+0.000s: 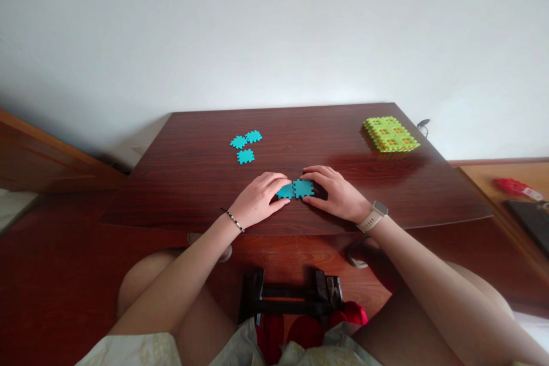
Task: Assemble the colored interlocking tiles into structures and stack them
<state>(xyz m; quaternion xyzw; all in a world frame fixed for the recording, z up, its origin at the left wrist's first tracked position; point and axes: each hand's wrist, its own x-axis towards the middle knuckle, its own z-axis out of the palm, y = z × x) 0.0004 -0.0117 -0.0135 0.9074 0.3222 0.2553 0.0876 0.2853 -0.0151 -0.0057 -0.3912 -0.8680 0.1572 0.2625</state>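
teal tiles (295,189) between both hands (257,199) (337,194)

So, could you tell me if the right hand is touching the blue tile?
Touching: the head view shows the right hand against the blue tile.

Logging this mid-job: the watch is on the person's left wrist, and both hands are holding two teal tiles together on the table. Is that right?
No: the watch is on the right wrist, as the head view shows. The rest stands: the left hand and the right hand are holding two teal tiles together on the table.
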